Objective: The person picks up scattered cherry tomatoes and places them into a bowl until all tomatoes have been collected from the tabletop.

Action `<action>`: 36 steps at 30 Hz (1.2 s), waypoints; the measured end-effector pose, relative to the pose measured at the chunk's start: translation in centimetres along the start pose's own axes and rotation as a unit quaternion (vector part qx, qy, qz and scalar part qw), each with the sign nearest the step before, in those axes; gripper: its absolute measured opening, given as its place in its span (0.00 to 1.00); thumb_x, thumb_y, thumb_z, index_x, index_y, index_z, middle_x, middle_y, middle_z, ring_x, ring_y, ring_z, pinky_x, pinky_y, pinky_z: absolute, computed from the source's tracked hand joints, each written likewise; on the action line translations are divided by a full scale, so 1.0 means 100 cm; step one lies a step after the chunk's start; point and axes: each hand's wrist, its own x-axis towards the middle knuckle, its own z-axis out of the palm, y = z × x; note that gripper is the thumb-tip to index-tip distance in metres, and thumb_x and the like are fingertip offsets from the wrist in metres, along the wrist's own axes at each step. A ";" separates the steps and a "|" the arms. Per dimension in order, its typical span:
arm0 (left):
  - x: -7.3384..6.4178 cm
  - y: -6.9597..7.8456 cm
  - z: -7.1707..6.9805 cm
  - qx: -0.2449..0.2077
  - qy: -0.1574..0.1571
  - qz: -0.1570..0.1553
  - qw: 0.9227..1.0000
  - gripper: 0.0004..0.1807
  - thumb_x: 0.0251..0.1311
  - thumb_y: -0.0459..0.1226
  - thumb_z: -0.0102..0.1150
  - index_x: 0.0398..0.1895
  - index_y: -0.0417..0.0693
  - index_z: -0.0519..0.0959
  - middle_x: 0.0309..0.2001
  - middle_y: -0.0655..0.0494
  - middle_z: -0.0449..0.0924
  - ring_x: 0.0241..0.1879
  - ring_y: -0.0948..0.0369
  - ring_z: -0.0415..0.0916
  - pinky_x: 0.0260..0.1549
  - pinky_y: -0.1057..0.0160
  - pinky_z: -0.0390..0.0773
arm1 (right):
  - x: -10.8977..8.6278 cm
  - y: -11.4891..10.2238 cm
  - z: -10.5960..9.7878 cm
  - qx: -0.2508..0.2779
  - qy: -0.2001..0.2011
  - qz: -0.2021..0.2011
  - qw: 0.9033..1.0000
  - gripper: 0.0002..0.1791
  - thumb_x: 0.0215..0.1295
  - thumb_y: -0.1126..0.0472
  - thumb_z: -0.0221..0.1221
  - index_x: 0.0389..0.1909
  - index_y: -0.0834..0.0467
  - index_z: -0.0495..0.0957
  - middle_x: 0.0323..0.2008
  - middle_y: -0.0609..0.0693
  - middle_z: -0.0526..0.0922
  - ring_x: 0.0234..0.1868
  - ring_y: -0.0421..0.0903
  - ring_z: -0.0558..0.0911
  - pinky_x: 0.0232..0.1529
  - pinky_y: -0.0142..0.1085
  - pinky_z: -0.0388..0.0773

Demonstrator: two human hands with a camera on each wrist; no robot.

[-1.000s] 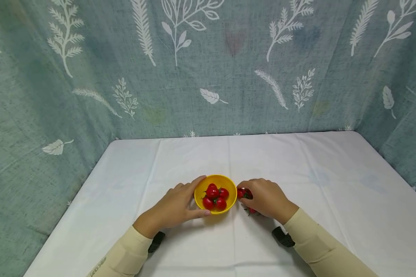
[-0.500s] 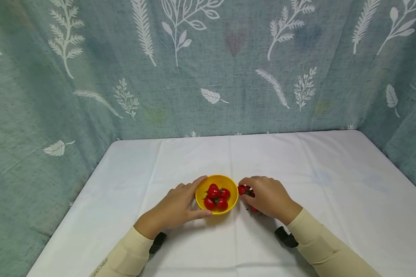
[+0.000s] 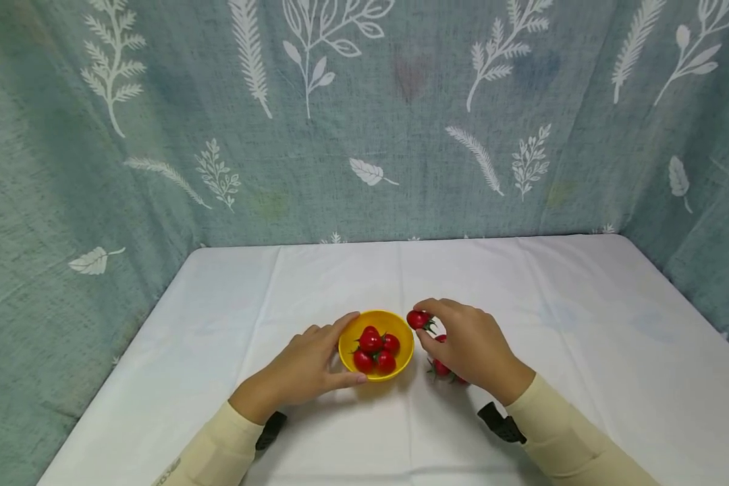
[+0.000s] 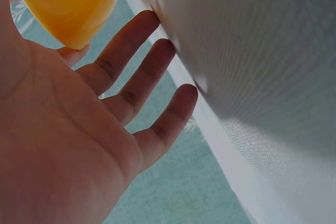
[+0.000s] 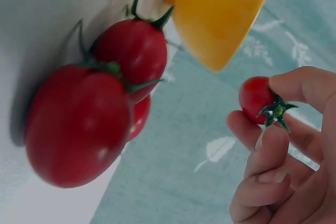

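Observation:
A yellow bowl (image 3: 404, 355) with several cherry tomatoes (image 3: 370, 341) in it stands near the middle of the table. My left hand (image 3: 304, 364) holds it from the left, thumb and index finger on either side; the left wrist view has the other fingers spread, their tips touching the tablecloth. Just above the bowl's right rim, my right hand (image 3: 476, 345) pinches a cherry tomato (image 5: 255, 98) by thumb and fingertips, its green stem end turned toward the palm. Beneath that hand, more cherry tomatoes (image 5: 79, 124) lie on the cloth, partly hidden in the head view.
A white cloth (image 3: 316, 277) with fold lines covers the table. Behind and to both sides hangs a green-grey curtain (image 3: 316, 169) with white leaf prints. A dark device (image 3: 501, 423) is strapped at the right wrist, another (image 3: 271, 430) at the left.
My right hand has lifted the cherry tomato away from the others and up toward the bowl's rim, uncovering more of those on the cloth. My left hand stays at the bowl.

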 end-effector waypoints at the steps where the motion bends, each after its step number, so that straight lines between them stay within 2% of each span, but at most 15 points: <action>1: 0.000 0.000 0.000 0.000 0.000 0.000 1.000 0.56 0.49 0.70 0.64 0.79 0.65 0.52 0.67 0.59 0.74 0.56 0.53 0.71 0.57 0.45 0.71 | -0.001 -0.002 0.000 0.004 0.002 -0.007 1.000 0.16 0.57 0.57 0.72 0.47 0.50 0.83 0.39 0.43 0.88 0.23 0.37 0.78 0.24 0.25 0.73; 5: 0.000 -0.001 0.002 0.000 0.000 0.005 1.000 0.56 0.49 0.72 0.61 0.79 0.65 0.52 0.67 0.59 0.75 0.55 0.54 0.72 0.55 0.46 0.72 | -0.005 -0.008 0.001 0.010 -0.007 -0.028 1.000 0.16 0.58 0.57 0.71 0.47 0.49 0.83 0.40 0.43 0.88 0.25 0.37 0.79 0.25 0.25 0.72; 10: 0.002 -0.001 0.000 0.005 0.003 0.016 1.000 0.56 0.50 0.72 0.60 0.80 0.64 0.52 0.66 0.59 0.76 0.54 0.55 0.72 0.53 0.47 0.72 | -0.007 -0.010 0.002 0.006 -0.016 -0.054 0.998 0.16 0.58 0.57 0.71 0.48 0.49 0.83 0.40 0.43 0.87 0.20 0.31 0.69 0.22 0.24 0.68; 12: 0.003 0.000 -0.001 0.008 0.005 0.022 1.000 0.56 0.51 0.72 0.59 0.80 0.64 0.51 0.65 0.58 0.76 0.54 0.55 0.72 0.53 0.47 0.71 | -0.007 -0.010 0.002 0.002 -0.015 -0.063 0.998 0.16 0.57 0.57 0.71 0.48 0.49 0.83 0.39 0.43 0.87 0.21 0.31 0.70 0.23 0.24 0.69; 15: 0.003 0.000 -0.003 0.014 0.011 0.028 0.999 0.56 0.52 0.72 0.59 0.80 0.63 0.51 0.64 0.56 0.77 0.54 0.54 0.73 0.52 0.46 0.72 | -0.007 -0.013 0.003 -0.005 -0.019 -0.070 0.997 0.17 0.57 0.57 0.72 0.48 0.50 0.83 0.39 0.43 0.88 0.23 0.35 0.77 0.26 0.27 0.74; 18: 0.002 0.001 -0.004 0.017 0.012 0.023 1.000 0.56 0.51 0.72 0.59 0.80 0.63 0.52 0.63 0.56 0.77 0.54 0.53 0.73 0.53 0.45 0.72 | -0.006 -0.016 0.004 -0.010 -0.029 -0.072 0.997 0.18 0.56 0.56 0.72 0.48 0.50 0.83 0.39 0.44 0.88 0.28 0.39 0.83 0.29 0.30 0.78; 22: -0.001 0.000 -0.003 0.015 0.011 0.021 1.000 0.56 0.51 0.72 0.60 0.80 0.62 0.52 0.63 0.56 0.78 0.54 0.54 0.73 0.53 0.45 0.72 | -0.005 -0.019 0.007 -0.014 -0.046 -0.071 0.996 0.18 0.56 0.56 0.72 0.48 0.50 0.84 0.39 0.44 0.88 0.30 0.40 0.84 0.30 0.31 0.79; 29: -0.001 -0.001 -0.001 0.019 0.012 0.026 0.999 0.57 0.50 0.74 0.57 0.80 0.64 0.51 0.62 0.57 0.78 0.53 0.54 0.73 0.52 0.47 0.73 | 0.000 -0.021 0.010 -0.029 -0.088 -0.065 0.994 0.17 0.57 0.54 0.71 0.48 0.49 0.84 0.38 0.43 0.87 0.28 0.38 0.82 0.28 0.30 0.77; 36: -0.003 -0.004 -0.002 0.020 0.012 0.026 0.999 0.57 0.50 0.75 0.56 0.80 0.64 0.51 0.61 0.59 0.78 0.51 0.56 0.73 0.50 0.49 0.72 | 0.012 -0.025 0.010 -0.025 -0.139 -0.060 0.988 0.12 0.60 0.54 0.69 0.45 0.47 0.85 0.35 0.42 0.85 0.25 0.36 0.76 0.23 0.28 0.70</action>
